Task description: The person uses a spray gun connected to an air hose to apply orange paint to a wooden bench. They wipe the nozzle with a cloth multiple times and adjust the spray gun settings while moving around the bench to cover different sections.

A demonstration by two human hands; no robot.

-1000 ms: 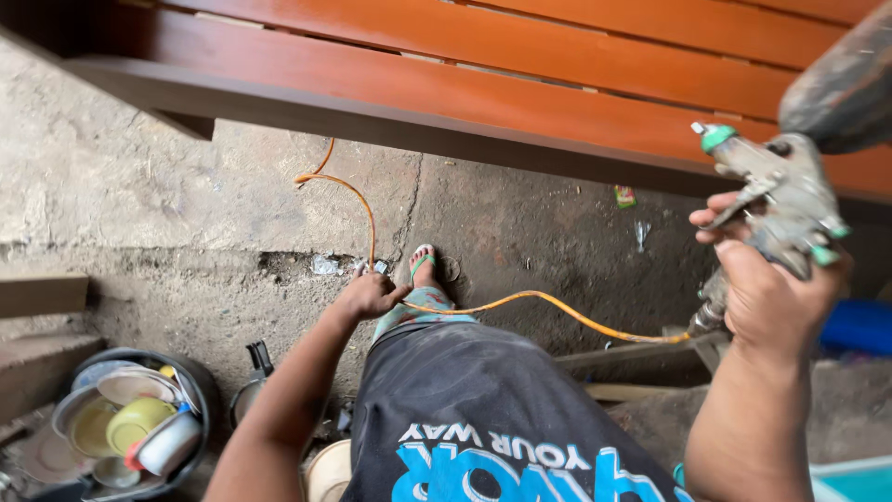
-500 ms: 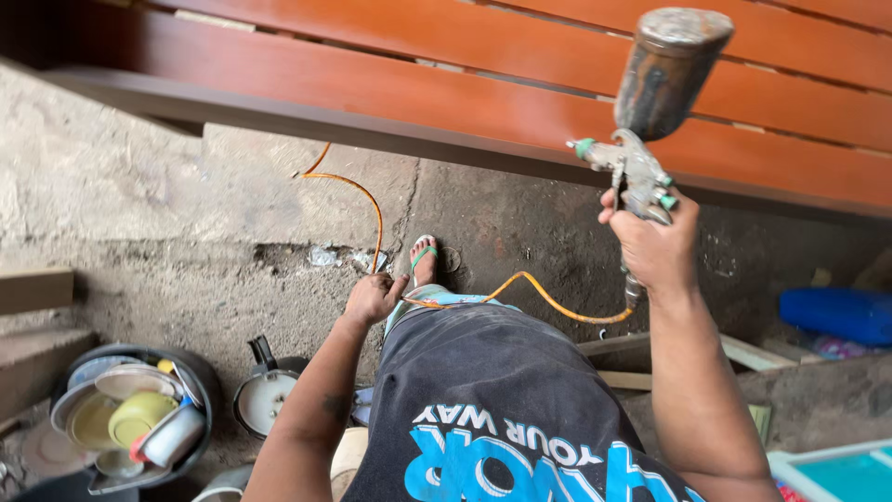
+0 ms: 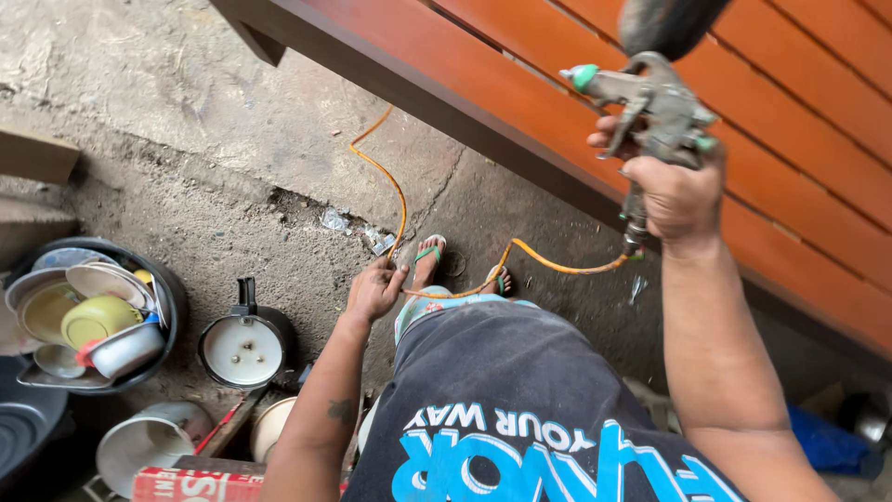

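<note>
Spray gun (image 3: 650, 102) is sitting high at the right of the view, nozzle aiming left along the orange-brown slatted wooden panel (image 3: 790, 121), with its dark cup rising out of frame so the feed is dropping down into the body. Right hand (image 3: 676, 191) is wrapping the handle, its grip pressed together around it with a finger lying on the trigger. Orange hose (image 3: 557, 265) is running from the handle base down across the concrete floor (image 3: 186, 102); left hand (image 3: 373, 290) is pinching it low and aside, apparently keeping it off the sandalled feet (image 3: 429, 256). Beyond, a lidded pot (image 3: 243, 349), a basin of dishes (image 3: 88, 321) and a white bucket (image 3: 139, 446) are crowding the ground at the left.
</note>
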